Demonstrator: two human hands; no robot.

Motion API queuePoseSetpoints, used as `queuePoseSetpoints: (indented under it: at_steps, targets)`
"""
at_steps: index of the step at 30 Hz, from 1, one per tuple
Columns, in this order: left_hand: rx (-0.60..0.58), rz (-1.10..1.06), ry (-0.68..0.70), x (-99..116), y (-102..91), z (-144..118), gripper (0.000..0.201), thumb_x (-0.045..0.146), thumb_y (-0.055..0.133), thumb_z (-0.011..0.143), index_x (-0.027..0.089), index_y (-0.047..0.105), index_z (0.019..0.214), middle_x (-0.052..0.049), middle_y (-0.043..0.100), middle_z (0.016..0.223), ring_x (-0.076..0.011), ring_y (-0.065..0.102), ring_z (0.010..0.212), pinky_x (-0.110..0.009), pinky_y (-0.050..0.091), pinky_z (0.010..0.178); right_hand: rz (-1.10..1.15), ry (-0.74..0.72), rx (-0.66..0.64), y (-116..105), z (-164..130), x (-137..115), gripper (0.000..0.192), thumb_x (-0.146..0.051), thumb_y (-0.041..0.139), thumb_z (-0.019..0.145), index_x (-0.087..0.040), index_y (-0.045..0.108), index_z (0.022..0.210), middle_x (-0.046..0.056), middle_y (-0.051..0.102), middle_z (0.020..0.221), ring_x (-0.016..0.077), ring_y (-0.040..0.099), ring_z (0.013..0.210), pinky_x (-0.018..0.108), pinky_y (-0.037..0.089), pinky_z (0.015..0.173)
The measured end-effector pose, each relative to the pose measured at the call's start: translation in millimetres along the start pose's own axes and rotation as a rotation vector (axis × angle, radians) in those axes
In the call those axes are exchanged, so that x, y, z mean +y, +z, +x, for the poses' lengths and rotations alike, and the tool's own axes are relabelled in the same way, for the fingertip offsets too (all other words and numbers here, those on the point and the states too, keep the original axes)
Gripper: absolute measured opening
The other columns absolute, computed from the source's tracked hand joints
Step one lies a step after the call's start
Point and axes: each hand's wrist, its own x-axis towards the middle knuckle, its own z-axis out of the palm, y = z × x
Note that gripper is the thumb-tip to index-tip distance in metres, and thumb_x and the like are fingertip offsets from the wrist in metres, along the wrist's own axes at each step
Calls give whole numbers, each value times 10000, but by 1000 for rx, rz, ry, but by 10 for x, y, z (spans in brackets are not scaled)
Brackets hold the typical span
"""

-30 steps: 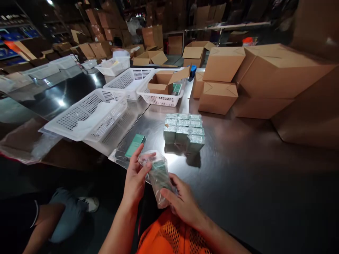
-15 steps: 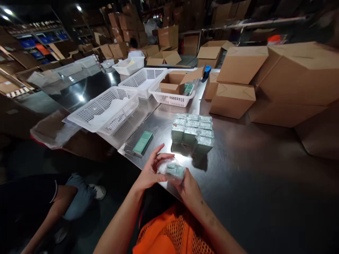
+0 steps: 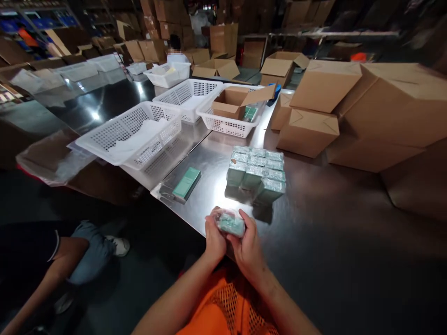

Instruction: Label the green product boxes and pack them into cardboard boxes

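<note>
Between both hands, over the table's near edge, is a small green box in clear plastic wrap (image 3: 231, 224). My left hand (image 3: 215, 237) closes around its left side. My right hand (image 3: 247, 242) grips the right side, thumb in front and fingers behind. Just beyond the hands stands a block of several wrapped green boxes (image 3: 256, 170), packed side by side. A single green box (image 3: 187, 183) lies flat to the left, near the edge of the metal table (image 3: 206, 163).
White perforated baskets (image 3: 136, 135) stand at the back left. A further basket (image 3: 226, 126) holds an open carton (image 3: 228, 104) and green boxes. Closed cardboard boxes (image 3: 309, 132) are stacked on the right. At lower left a person (image 3: 66, 251) is bent low beside the table.
My left hand's spread fingers have closed in around the wrapped box. My right hand's fingers have come up along its right side. The camera view has shifted slightly.
</note>
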Motion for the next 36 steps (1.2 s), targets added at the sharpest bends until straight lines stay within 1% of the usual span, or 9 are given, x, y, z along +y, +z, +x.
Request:
queuePoseSetpoints:
  at_steps: [7, 12, 17, 21, 24, 26, 30, 33, 36]
  targets:
    - [-138, 39, 13, 2, -161, 115, 659, 780, 378, 837, 206, 655, 672, -67, 638, 671, -213, 557, 647, -350, 478, 641, -116, 275, -249, 11, -49, 71, 383, -532, 399, 968, -177, 499, 1071, 98, 626, 894, 265, 680, 753, 370, 555, 632]
    - [-187, 79, 48, 396, -402, 206, 491, 626, 517, 862, 189, 736, 911, -88, 706, 982, -227, 615, 882, -328, 483, 771, -35, 287, -314, -65, 50, -79, 394, -481, 484, 931, -161, 491, 1162, 136, 615, 1069, 290, 674, 932, 418, 562, 758]
    - [-394, 254, -33, 737, -513, 385, 271, 438, 729, 722, 174, 673, 698, -17, 626, 680, -143, 538, 634, -254, 400, 598, -21, 316, -312, -78, 57, -109, 319, -432, 490, 936, -162, 498, 1105, 116, 641, 985, 277, 676, 873, 392, 544, 711]
    - [-477, 207, -252, 617, -448, 530, 271, 419, 726, 664, 174, 609, 652, 37, 522, 533, -96, 424, 461, -223, 320, 464, -25, 313, -307, -60, 37, -60, 213, -351, 527, 919, -176, 520, 1041, 88, 655, 925, 257, 679, 810, 348, 531, 666]
    - [-453, 299, -235, 403, -409, 565, 202, 292, 760, 591, 160, 608, 580, 33, 519, 496, -96, 419, 445, -217, 302, 444, 9, 274, -308, -99, 24, -34, 178, -289, 527, 930, -178, 544, 1067, 87, 633, 988, 243, 671, 860, 354, 544, 735]
    - [-418, 330, -186, 295, -425, 540, 170, 265, 769, 592, 151, 649, 636, 6, 585, 566, -124, 500, 516, -232, 378, 500, 51, 246, -303, -176, 10, -38, 330, -268, 568, 912, -179, 504, 1223, 116, 584, 1164, 249, 643, 1016, 377, 541, 848]
    - [-324, 220, -1, 215, -535, 398, 469, 504, 659, 794, 187, 649, 1139, -120, 667, 1161, -236, 636, 1000, -356, 497, 868, 107, 204, -199, -382, -9, -85, 852, -367, 740, 813, -232, 242, 1491, 151, 396, 1447, 300, 460, 1312, 456, 455, 1043]
    - [-413, 11, 170, 182, -595, 272, 733, 659, 660, 760, 216, 544, 1332, -167, 564, 1366, -306, 540, 1240, -434, 445, 1014, 141, 143, -216, -458, 21, -102, 735, -406, 688, 871, -248, 309, 1480, 136, 470, 1397, 288, 497, 1275, 446, 458, 1037]
    - [-574, 1, 63, 104, -584, 200, 946, 594, 832, 600, 253, 475, 1407, -149, 616, 1287, -312, 603, 1147, -416, 500, 941, 170, 146, -319, -456, 72, -91, 519, -350, 594, 940, -250, 418, 1418, 103, 573, 1303, 248, 578, 1176, 397, 493, 978]
